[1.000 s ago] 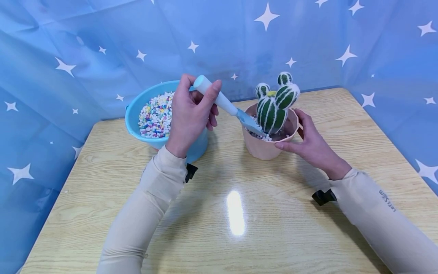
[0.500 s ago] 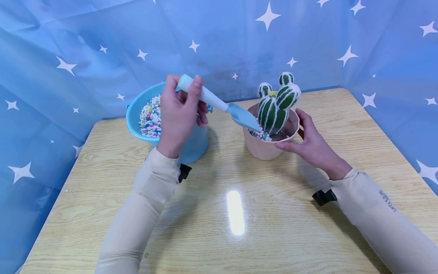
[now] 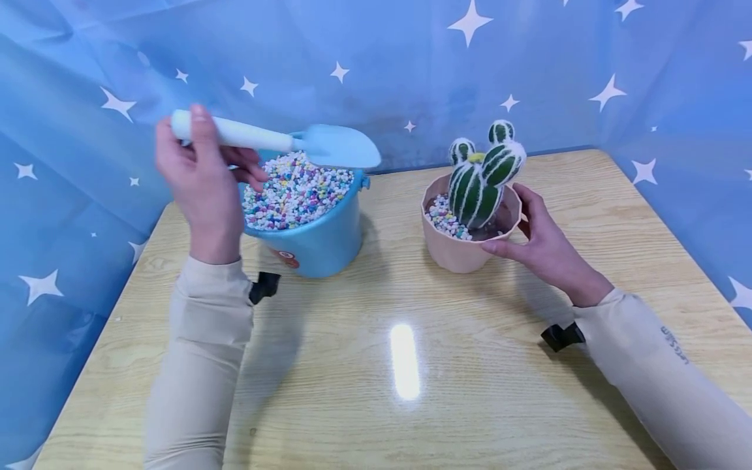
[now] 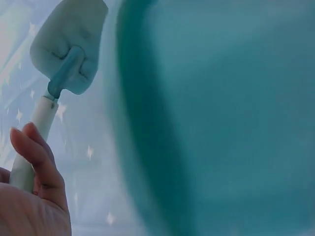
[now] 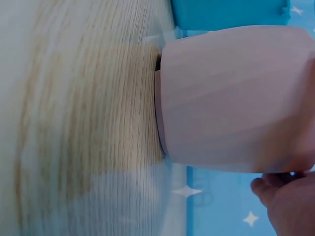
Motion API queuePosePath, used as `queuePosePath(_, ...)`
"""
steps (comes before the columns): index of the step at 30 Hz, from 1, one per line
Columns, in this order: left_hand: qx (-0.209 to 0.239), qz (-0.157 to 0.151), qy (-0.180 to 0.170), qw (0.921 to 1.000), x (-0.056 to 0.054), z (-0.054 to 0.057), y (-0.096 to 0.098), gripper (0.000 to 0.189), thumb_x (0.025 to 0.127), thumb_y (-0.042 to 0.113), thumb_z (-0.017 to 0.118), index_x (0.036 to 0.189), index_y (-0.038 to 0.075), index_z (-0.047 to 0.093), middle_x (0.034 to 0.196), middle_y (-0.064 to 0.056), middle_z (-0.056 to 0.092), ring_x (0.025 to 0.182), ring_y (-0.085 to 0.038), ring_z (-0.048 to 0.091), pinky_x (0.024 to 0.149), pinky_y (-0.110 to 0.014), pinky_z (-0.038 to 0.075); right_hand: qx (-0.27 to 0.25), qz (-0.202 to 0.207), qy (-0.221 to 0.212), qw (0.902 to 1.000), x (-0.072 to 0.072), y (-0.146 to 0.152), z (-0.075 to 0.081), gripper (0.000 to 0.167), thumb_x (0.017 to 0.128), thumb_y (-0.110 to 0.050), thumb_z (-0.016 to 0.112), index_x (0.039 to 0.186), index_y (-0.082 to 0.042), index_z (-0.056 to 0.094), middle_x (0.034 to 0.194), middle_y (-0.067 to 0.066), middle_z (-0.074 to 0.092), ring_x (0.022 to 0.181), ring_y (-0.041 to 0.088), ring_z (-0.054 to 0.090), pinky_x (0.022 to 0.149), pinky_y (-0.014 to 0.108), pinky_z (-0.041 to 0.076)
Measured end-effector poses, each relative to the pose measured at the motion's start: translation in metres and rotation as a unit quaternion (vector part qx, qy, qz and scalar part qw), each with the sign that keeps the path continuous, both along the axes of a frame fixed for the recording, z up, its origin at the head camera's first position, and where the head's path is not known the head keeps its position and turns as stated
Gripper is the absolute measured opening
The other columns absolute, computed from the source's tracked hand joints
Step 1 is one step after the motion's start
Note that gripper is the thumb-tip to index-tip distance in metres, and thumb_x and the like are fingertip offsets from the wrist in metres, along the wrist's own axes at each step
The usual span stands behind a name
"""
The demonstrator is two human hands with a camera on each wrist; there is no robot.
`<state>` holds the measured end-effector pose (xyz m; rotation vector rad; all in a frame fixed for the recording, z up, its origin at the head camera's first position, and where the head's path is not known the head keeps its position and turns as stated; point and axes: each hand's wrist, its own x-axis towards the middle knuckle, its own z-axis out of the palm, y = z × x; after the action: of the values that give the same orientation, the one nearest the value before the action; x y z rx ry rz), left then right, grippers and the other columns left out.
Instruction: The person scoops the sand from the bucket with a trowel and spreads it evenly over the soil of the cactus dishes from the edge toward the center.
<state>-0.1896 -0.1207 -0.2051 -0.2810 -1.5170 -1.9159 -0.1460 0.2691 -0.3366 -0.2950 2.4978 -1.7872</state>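
Observation:
My left hand [image 3: 205, 173] grips the white handle of a small trowel with a light blue blade [image 3: 341, 145], raised over the blue bucket [image 3: 326, 238]. Small multicoloured pebbles [image 3: 299, 192] fill the bucket. In the left wrist view the trowel [image 4: 69, 46] points up, with the bucket wall [image 4: 236, 118] close by. My right hand [image 3: 546, 245] holds the rim of a pink flowerpot [image 3: 455, 251], thumb in front and fingers behind. In the pot stands a green, white-striped toy cactus [image 3: 476, 189], with pebbles [image 3: 446, 219] along its left side. The right wrist view shows the pot's side [image 5: 231, 98].
Both containers stand on a light wooden table [image 3: 376, 391], the bucket left of the pot. A blue curtain with white stars [image 3: 388, 65] hangs behind and along the sides. Black wrist mounts [image 3: 563, 337] stick out from both sleeves.
My left hand has lifted the trowel out of the pot and carried it left over the bucket, its blade now nearly level. The right hand keeps its hold on the pot.

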Motion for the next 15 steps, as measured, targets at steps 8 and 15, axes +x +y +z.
queuePosePath(8,0.013,0.085,-0.011,0.9962,0.000,0.010,-0.052,0.012,0.100,0.009,0.052,0.097,-0.001,0.048,0.060,-0.021,0.058,0.034,-0.021,0.049,0.027,-0.025,0.038,-0.003,0.002,0.010,0.9999,0.000,0.000,0.000,0.098,0.088,-0.005,0.074,0.157,-0.018,0.006,0.158,0.005,0.012,0.144,0.020,0.013,0.119,0.046,0.018)
queuePosePath(15,-0.007,0.106,-0.053,0.9929,0.003,0.003,-0.077,0.011,0.099,0.010,0.051,0.095,0.003,0.043,0.061,-0.019,0.056,0.034,-0.021,0.050,0.028,-0.024,0.041,0.006,0.000,0.008,1.0000,0.001,0.001,0.000,0.095,0.088,-0.006,0.074,0.157,-0.018,0.008,0.158,0.006,0.014,0.144,0.021,0.015,0.118,0.039,0.021)
